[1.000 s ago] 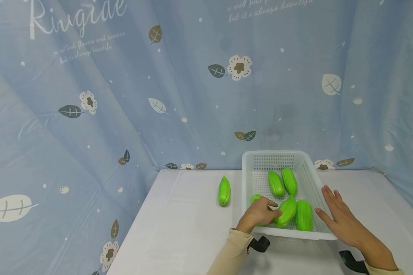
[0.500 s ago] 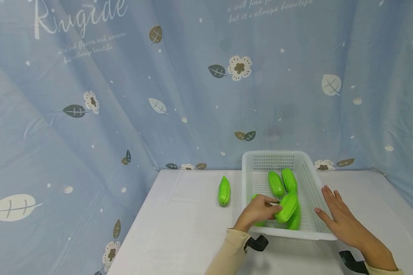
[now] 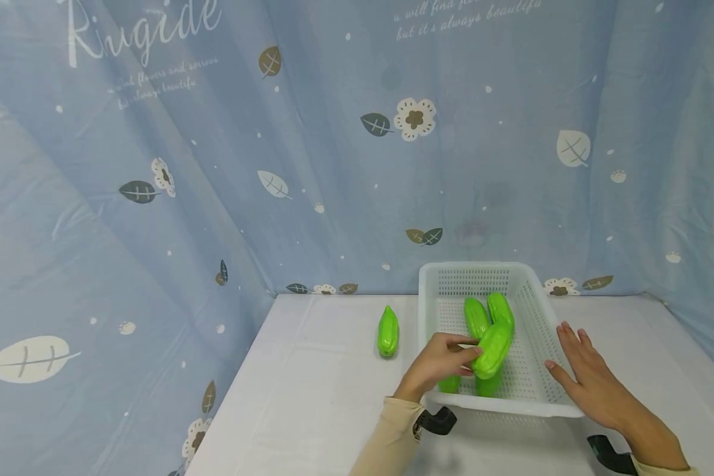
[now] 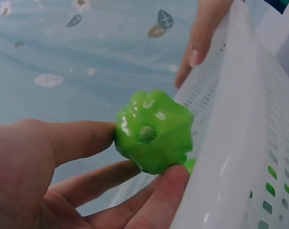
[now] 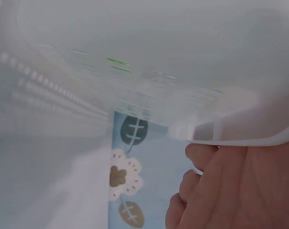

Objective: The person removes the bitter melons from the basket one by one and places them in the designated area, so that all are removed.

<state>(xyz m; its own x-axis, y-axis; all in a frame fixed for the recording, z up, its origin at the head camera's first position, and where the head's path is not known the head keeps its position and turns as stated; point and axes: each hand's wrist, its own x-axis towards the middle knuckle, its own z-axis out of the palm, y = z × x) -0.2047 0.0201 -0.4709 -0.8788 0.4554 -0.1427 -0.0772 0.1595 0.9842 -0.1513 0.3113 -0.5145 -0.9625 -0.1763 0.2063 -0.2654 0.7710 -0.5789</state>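
My left hand (image 3: 440,363) pinches a glossy, ribbed green bitter melon (image 3: 492,350) between thumb and fingers, over the near part of a white perforated plastic basket (image 3: 506,404). In the left wrist view the stub end of that bitter melon (image 4: 154,131) faces the camera, with the thumb on one side and fingertips beneath. Two more bitter melons (image 3: 476,316) lie toward the back of the basket. Another bitter melon (image 3: 488,385) shows partly below the held one, and one (image 3: 449,384) is mostly hidden by the left hand. My right hand (image 3: 597,387) rests at the basket's right rim, fingers straight.
A single bitter melon (image 3: 388,332) lies on the white table (image 3: 321,377) left of the basket. Behind the table hangs a blue curtain (image 3: 333,145) printed with leaves and flowers. The basket's walls stand well above its floor.
My left hand has risen slightly and drawn left with the bitter melon. Beneath it, the front right bitter melon has shifted left across the basket floor. My right hand stays put.
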